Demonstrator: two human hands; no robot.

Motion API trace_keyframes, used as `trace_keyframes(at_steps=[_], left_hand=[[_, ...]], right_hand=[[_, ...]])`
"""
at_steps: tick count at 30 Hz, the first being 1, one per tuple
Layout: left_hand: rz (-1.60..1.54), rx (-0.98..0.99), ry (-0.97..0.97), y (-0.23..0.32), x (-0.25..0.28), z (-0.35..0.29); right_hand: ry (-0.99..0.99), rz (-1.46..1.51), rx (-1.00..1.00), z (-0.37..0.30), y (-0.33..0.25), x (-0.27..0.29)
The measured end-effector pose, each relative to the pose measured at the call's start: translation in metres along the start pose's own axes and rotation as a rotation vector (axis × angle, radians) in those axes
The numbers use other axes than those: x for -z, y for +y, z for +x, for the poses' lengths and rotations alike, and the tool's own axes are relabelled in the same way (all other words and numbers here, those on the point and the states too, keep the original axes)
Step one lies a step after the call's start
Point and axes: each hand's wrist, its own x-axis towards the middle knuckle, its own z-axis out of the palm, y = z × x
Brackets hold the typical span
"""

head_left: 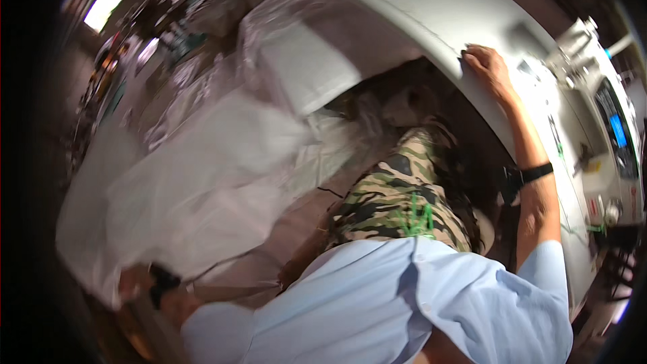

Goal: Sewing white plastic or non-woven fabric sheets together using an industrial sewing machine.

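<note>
- Head view: work in hand centred on white fabric (202, 162), a large loose heap spread at the person's left, well apart from the sewing machine (593, 104) at the far right.
- Progress, as judged: none of the heap was seen lying at the machine; the needle area was too glare-washed and small to read. Finished stitching could not be told from unfinished. Green threads (421, 216) clung to the camouflage trousers (391, 189). Fabric seemed mid-handling, neither folded nor stacked.
- Left hand (137, 282): low at the far left, at the heap's near lower corner, arm swung out from the body and elbow bent; black wristband (164, 284) at the wrist. Motion blur heavy; cannot tell whether its fingers pinched the fabric or merely lay against it.
- Right hand (490, 73): forward on the white counter (431, 0), near its inner edge, palm down, forearm running back along the right side. Fingers loose and slightly bent, released, no object made out between them. Black strap (536, 174) round the forearm.
- Person seated, by the look of the lap; light blue shirt (350, 290), torso between heap and counter.
</note>
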Motion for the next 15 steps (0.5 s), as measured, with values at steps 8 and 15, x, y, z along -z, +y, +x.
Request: trace_keyframes(at_steps=[8, 15], left_hand=[[0.164, 0.183, 0.238, -0.029, 0.099, 0.073], [0.284, -0.129, -0.014, 0.069, -0.211, 0.123]], right_hand=[[0.071, -0.122, 0.131, -0.011, 0.04, 0.016], [0.029, -0.205, 0.151, -0.007, 0.033, 0.005]])
